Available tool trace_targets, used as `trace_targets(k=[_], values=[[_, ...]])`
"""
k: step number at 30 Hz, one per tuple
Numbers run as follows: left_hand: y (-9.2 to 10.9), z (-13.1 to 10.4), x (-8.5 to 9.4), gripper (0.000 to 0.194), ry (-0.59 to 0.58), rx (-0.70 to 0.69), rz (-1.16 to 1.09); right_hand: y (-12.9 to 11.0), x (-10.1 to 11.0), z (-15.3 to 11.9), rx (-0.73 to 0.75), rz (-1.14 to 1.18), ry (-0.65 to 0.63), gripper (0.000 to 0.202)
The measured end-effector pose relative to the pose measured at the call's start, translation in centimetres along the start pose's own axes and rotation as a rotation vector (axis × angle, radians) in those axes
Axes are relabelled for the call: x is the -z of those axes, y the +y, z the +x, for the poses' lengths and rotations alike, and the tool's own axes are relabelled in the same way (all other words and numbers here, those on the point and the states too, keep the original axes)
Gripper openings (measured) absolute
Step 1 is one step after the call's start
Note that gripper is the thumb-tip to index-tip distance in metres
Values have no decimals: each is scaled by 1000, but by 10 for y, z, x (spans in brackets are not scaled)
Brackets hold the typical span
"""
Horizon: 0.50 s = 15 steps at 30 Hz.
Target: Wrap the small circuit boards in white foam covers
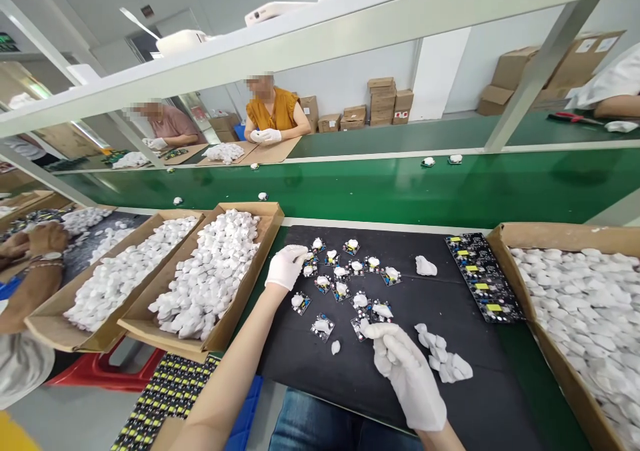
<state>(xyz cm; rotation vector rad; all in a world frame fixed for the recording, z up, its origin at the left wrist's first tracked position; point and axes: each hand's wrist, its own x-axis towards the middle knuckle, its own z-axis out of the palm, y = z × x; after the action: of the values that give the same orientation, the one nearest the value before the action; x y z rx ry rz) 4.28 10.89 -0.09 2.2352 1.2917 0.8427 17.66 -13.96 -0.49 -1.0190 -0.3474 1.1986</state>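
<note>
My left hand [287, 268], in a white glove, reaches to the left edge of a cluster of small circuit boards. Its thumb and fingers close on one small circuit board [311, 260] with a white lump on top. My right hand [407, 371], also gloved, is closed, its fingertips beside a circuit board [359, 331] at the cluster's near side. White glove and white lumps blend, so what lies in these fingers cannot be made out. A loose white lump [335, 348] lies left of my right hand; several joined lumps [445, 356] lie to its right.
Cardboard trays of white lumps stand left [273, 228] and right [545, 364] of the black mat [480, 384]. A panel of joined boards [483, 278] lies by the right tray. Behind runs a green conveyor belt [345, 198] carrying several boards, under a metal frame [320, 34]. Other people sit nearby.
</note>
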Motion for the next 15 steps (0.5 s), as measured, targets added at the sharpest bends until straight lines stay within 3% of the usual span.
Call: trace_targets(k=[4,9,12,15], values=[[-4,-3,-2,18,-37,-30,-7,-1,0,1,-17,9,7,23],[-15,-5,3,41,-67,37,-125,-2,1,2,-23,18,25,25],[-13,-8,13,43,29,122,-150,-1,3,3,-21,27,18,25],[4,-26,22,33,169,27,-61,1,5,4,-4,50,-1,28]])
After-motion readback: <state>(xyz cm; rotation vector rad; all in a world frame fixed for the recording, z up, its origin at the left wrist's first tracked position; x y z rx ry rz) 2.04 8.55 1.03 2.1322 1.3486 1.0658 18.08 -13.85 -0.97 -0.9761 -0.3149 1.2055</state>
